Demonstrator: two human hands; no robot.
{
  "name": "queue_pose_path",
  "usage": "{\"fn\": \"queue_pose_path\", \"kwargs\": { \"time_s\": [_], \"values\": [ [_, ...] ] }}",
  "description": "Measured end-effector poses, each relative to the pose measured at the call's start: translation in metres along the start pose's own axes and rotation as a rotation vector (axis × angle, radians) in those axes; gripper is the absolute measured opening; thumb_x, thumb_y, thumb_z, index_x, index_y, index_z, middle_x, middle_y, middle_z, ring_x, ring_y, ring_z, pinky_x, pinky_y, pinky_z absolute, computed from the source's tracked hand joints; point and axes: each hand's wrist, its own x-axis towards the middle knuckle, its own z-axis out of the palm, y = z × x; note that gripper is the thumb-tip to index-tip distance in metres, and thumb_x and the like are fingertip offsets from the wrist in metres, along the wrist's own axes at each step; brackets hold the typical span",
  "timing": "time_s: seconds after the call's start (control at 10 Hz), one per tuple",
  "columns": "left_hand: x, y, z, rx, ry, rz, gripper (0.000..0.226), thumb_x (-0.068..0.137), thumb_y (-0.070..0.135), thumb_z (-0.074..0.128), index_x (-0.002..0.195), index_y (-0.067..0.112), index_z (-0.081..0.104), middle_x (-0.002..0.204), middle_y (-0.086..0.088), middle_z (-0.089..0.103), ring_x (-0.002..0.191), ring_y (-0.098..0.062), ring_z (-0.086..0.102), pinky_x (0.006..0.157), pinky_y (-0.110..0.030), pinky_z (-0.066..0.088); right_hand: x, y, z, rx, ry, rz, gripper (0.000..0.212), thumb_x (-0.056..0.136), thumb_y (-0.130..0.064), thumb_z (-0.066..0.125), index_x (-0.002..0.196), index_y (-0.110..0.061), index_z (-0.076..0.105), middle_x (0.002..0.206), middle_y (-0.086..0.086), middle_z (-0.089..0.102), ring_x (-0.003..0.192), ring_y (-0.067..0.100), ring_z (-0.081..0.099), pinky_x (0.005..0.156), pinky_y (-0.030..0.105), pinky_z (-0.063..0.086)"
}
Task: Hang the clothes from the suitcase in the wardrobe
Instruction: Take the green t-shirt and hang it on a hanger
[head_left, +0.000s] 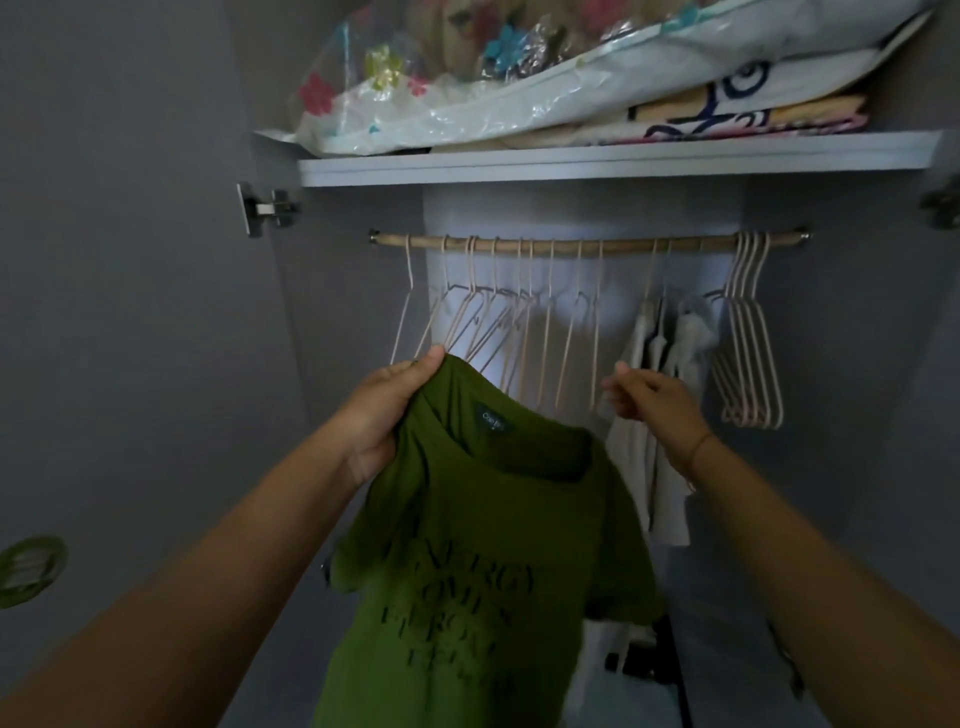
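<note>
The left hand (387, 410) is closed tight on the shoulder of a green T-shirt (483, 551) and holds it up just below the wooden rail (587, 241). The shirt hangs down with dark letters on it, a bit blurry. The right hand (652, 397) is a little open, fingers curled, and holds nothing. It is below the rail too, right by the pale clothes (654, 415) hanging there, maybe touching them. Empty pink hangers (750, 332) hang along the rail.
</note>
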Motion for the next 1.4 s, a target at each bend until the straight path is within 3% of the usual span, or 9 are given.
{"fn": "queue_pose_path", "kwargs": {
  "time_s": [0.1,0.2,0.4,0.5,0.7,0.9,1.1,1.3,1.4],
  "values": [
    [0.026,-0.002,0.016,0.065,-0.022,0.019,0.053,0.076,0.04,0.063,0.107,-0.003,0.06,0.091,-0.017,0.067,0.078,-0.025,0.068,0.071,-0.03,0.059,0.059,0.01,0.009,0.085,0.084,0.027,0.026,0.097,-0.019,0.047,0.095,-0.001,0.065,0.083,0.01,0.058,0.079,0.017,0.055,0.079,0.03,0.047],
    [0.047,-0.003,0.025,0.068,0.0,0.013,0.048,0.078,0.039,0.061,0.097,-0.005,0.064,0.084,-0.016,0.07,0.074,-0.024,0.069,0.065,-0.029,0.058,0.117,0.023,0.02,-0.013,0.106,0.068,0.025,0.095,-0.016,0.043,0.075,-0.01,0.056,0.072,0.012,0.046,0.068,0.021,0.045,0.066,0.03,0.036],
    [0.075,-0.001,0.018,0.09,0.023,0.016,0.03,0.088,0.03,0.056,0.093,0.003,0.068,0.085,-0.012,0.072,0.076,-0.021,0.07,0.067,-0.026,0.057,0.202,0.044,0.035,-0.075,0.137,0.271,0.045,0.096,-0.025,0.042,0.131,0.003,0.042,0.115,0.016,0.051,0.096,0.025,0.051,0.079,0.029,0.04],
    [0.081,0.001,0.01,0.091,0.028,0.026,0.027,0.094,0.023,0.049,0.095,0.004,0.069,0.088,-0.011,0.073,0.078,-0.019,0.07,0.069,-0.026,0.057,0.226,0.044,0.038,0.011,0.173,0.298,0.014,0.095,-0.016,0.045,0.094,-0.005,0.054,0.098,0.014,0.054,0.073,0.022,0.053,0.072,0.03,0.045],
    [0.083,0.006,-0.002,0.105,0.022,0.037,0.027,0.095,0.021,0.047,0.099,0.006,0.069,0.093,-0.01,0.074,0.082,-0.018,0.071,0.07,-0.025,0.057,0.239,0.04,0.033,0.007,0.203,0.263,0.032,0.095,-0.015,0.042,0.065,-0.025,0.041,0.067,-0.004,0.041,0.057,0.009,0.039,0.056,0.021,0.036],
    [0.078,0.002,-0.008,0.09,-0.012,0.043,0.025,0.095,0.02,0.047,0.092,0.006,0.068,0.085,-0.008,0.073,0.076,-0.017,0.07,0.067,-0.024,0.057,0.196,0.018,0.025,0.375,0.211,0.149,0.031,0.097,-0.003,0.038,0.072,-0.019,0.049,0.046,-0.006,0.047,0.034,0.006,0.039,0.034,0.012,0.029],
    [0.073,-0.014,-0.012,0.081,-0.022,-0.002,0.021,0.091,0.021,0.052,0.093,0.006,0.066,0.081,-0.007,0.072,0.073,-0.017,0.069,0.065,-0.024,0.055,0.086,0.037,0.02,0.324,0.148,-0.008,0.018,0.097,0.0,0.037,0.107,-0.01,0.048,0.071,0.002,0.049,0.057,0.007,0.049,0.054,0.018,0.044],
    [0.062,-0.032,-0.017,0.2,0.018,-0.014,0.019,0.093,0.021,0.054,0.096,0.009,0.068,0.086,-0.003,0.072,0.081,-0.016,0.068,0.072,-0.024,0.051,0.025,0.031,0.01,0.297,0.247,0.17,0.03,0.096,-0.015,0.044,0.066,-0.019,0.043,0.044,-0.005,0.038,0.042,0.01,0.03,0.033,0.013,0.024],
    [0.053,-0.04,-0.02,0.277,0.02,-0.025,0.022,0.094,0.023,0.053,0.103,0.007,0.066,0.092,-0.005,0.07,0.086,-0.018,0.067,0.077,-0.025,0.051,0.005,0.03,0.004,0.223,0.382,0.153,0.03,0.094,-0.039,0.049,0.07,-0.021,0.052,0.048,-0.006,0.039,0.039,0.007,0.033,0.037,0.016,0.027]
  ]
}}
